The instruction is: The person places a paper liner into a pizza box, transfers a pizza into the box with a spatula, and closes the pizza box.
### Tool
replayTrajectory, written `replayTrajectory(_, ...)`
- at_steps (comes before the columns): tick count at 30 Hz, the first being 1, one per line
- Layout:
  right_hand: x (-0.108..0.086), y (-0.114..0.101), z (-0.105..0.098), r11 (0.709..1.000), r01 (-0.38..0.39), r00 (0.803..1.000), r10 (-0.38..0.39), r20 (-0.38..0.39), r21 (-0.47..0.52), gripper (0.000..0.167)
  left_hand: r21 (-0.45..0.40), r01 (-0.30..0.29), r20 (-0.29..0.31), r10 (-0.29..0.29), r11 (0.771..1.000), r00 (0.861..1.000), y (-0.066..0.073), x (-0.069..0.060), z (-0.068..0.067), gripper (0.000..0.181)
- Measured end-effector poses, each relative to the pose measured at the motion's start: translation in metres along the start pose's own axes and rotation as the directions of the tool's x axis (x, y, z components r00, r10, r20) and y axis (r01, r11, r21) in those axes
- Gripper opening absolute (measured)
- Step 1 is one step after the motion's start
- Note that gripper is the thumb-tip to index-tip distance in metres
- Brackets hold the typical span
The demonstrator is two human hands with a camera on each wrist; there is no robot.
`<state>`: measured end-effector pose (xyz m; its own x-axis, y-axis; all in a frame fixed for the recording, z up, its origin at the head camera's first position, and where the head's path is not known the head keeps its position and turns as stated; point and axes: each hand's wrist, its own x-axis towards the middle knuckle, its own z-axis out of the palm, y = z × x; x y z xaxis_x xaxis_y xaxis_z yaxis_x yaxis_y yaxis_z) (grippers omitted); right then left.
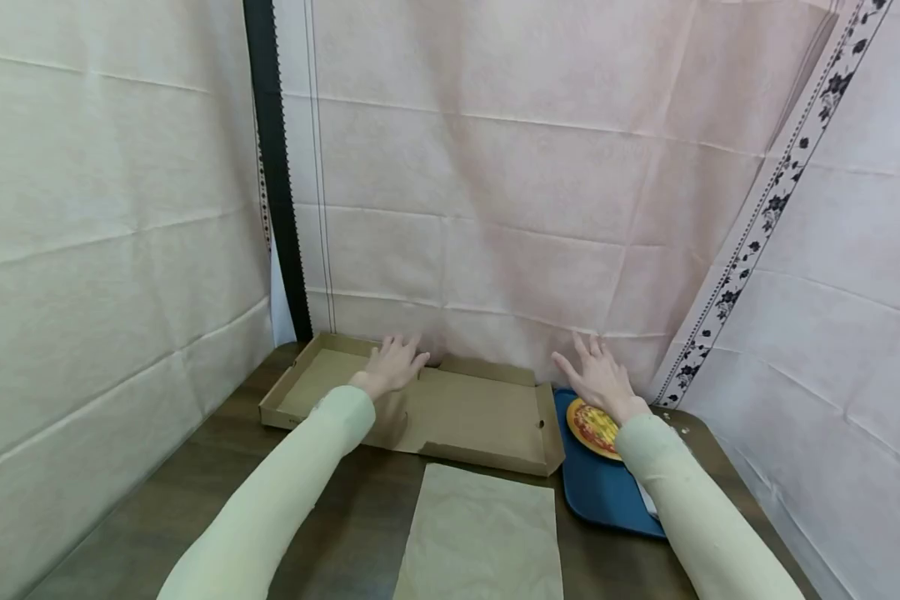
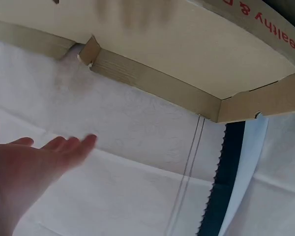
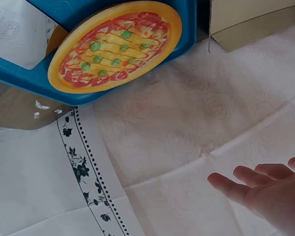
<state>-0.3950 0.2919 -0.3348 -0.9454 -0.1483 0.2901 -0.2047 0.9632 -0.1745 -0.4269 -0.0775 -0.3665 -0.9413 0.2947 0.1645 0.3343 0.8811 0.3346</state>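
Both left hand (image 1: 393, 367) and right hand (image 1: 600, 382) hold nothing, fingers extended; cardboard box (image 1: 483, 408) at far centre-left looks fully opened, while pizza (image 1: 592, 427) lies on blue tray (image 1: 607, 496) at right, not yet boxed.

head cam fwd+down; wrist cams closer, l shares box (image 1: 450, 408), r shares pizza (image 3: 114, 47)

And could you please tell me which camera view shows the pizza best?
The right wrist view: there the pizza appears largest on the blue tray, its whole top unobstructed. The head view shows it smaller, partly hidden by the right arm; the left wrist view does not show it.
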Motion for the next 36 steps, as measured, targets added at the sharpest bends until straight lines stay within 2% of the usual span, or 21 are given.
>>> replayTrajectory(5,0.003,-0.001,-0.003,1.0,0.006,1.0,-0.006,-0.008,-0.001,0.08,0.068,-0.124,-0.023,0.126,0.99,0.992,0.006,-0.005,0.006,0.054)
replayTrajectory(8,0.003,-0.002,-0.004,1.0,0.004,1.0,-0.004,-0.009,-0.001,0.08,0.135,-0.225,-0.038,0.232,0.965,0.972,0.011,-0.01,0.012,0.041)
replayTrajectory(10,0.003,-0.002,-0.005,1.0,0.004,1.0,-0.004,-0.012,-0.003,0.08,0.204,-0.305,-0.07,0.325,0.93,0.943,0.013,-0.013,0.018,0.03)
replayTrajectory(12,0.003,-0.002,-0.004,1.0,0.002,1.0,-0.002,-0.015,-0.005,0.081,0.271,-0.375,-0.093,0.412,0.886,0.907,0.015,-0.015,0.025,0.02)
replayTrajectory(15,0.003,-0.001,-0.004,1.0,0.001,1.0,-0.001,-0.022,0.0,0.081,0.357,-0.451,-0.11,0.516,0.818,0.85,0.02,-0.021,0.034,0.016)
replayTrajectory(20,0.002,0.002,-0.004,1.0,0.005,1.0,-0.004,-0.029,0.025,0.08,0.42,-0.558,-0.02,0.621,0.716,0.783,0.028,-0.037,0.047,0.019)
replayTrajectory(24,0.001,0.003,-0.006,0.999,0.011,0.999,-0.01,-0.03,0.031,0.079,0.456,-0.622,0.102,0.656,0.637,0.748,0.036,-0.049,0.059,0.022)
replayTrajectory(26,0.001,0.003,-0.006,0.999,0.009,1.0,-0.008,-0.024,0.032,0.079,0.477,-0.634,0.156,0.651,0.608,0.742,0.039,-0.055,0.064,0.023)
replayTrajectory(29,0.001,0.002,-0.006,0.999,-0.002,1.0,0.002,-0.003,0.033,0.08,0.494,-0.64,0.21,0.634,0.588,0.744,0.044,-0.062,0.071,0.019)
replayTrajectory(33,0.002,0.001,-0.006,0.999,-0.015,1.0,0.014,0.026,0.038,0.081,0.49,-0.635,0.239,0.608,0.597,0.757,0.049,-0.069,0.078,0.016)
replayTrajectory(36,0.002,0.001,-0.007,0.999,-0.017,0.999,0.016,0.034,0.046,0.081,0.488,-0.627,0.24,0.597,0.607,0.766,0.051,-0.072,0.082,0.019)
